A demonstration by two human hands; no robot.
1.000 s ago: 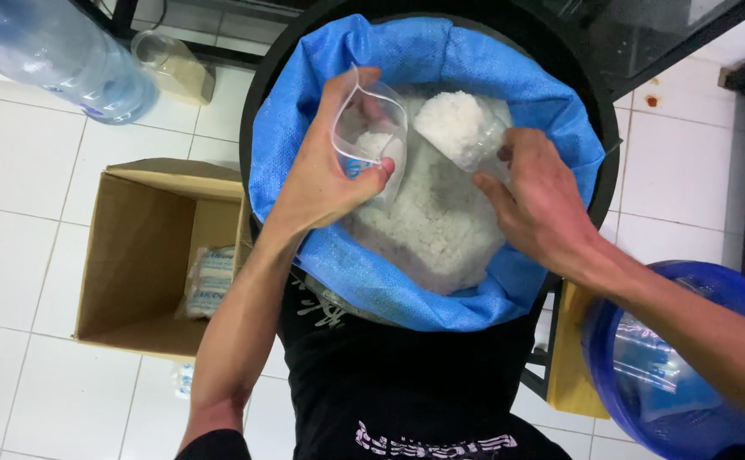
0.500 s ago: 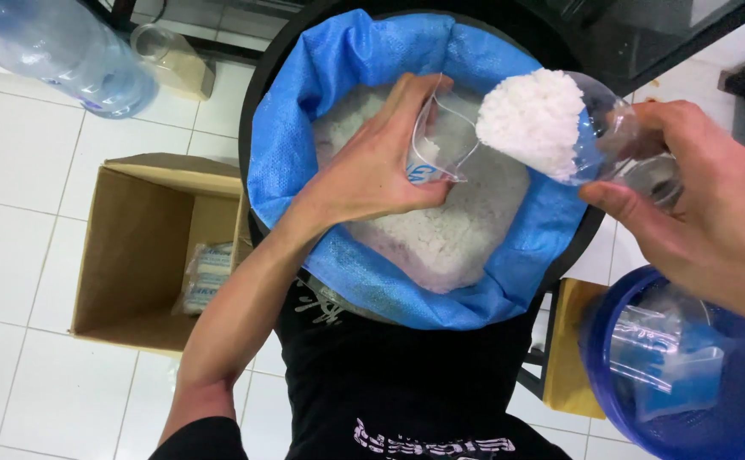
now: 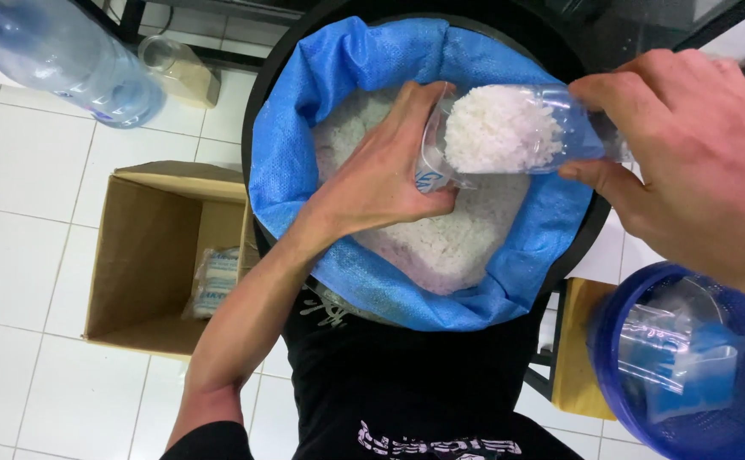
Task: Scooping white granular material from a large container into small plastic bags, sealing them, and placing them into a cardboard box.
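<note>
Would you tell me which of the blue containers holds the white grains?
The blue sack in the middle, lining the black bin: its open mouth shows white grains. The blue bucket at lower right holds only clear plastic.

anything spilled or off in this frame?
Nothing stands out. The right hand holds the clear plastic scoop of white grains level, the left hand holds the small clear bag, both above the blue woven sack.

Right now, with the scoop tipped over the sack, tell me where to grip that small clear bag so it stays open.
Grip the small clear bag at its mouth rim, from the left side, as the left hand does. The scoop, held level by the right hand, comes in from the right, so that side must stay free.
</note>
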